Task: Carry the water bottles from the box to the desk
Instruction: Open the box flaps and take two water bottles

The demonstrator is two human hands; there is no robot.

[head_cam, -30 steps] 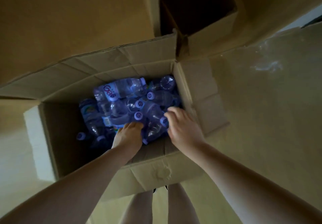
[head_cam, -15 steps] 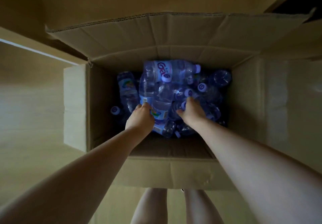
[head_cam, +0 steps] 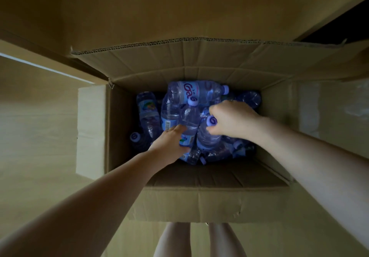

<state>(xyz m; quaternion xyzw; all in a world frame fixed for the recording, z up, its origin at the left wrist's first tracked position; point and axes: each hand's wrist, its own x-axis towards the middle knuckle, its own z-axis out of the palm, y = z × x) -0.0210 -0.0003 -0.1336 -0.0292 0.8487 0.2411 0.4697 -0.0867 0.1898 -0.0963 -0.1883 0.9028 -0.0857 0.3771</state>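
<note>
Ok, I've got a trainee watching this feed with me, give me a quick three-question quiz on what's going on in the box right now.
1. True or false: the left hand grips a bottle by its labelled body, not by its cap.
2. Where does the right hand hold its bottle? A) at the base B) at the neck, just under the cap C) nowhere, it rests on the box flap
3. Fill in: the big bottle with the large printed label lies against the ___ wall of the cardboard box.

Key: 1 true; 2 B; 3 far.
</note>
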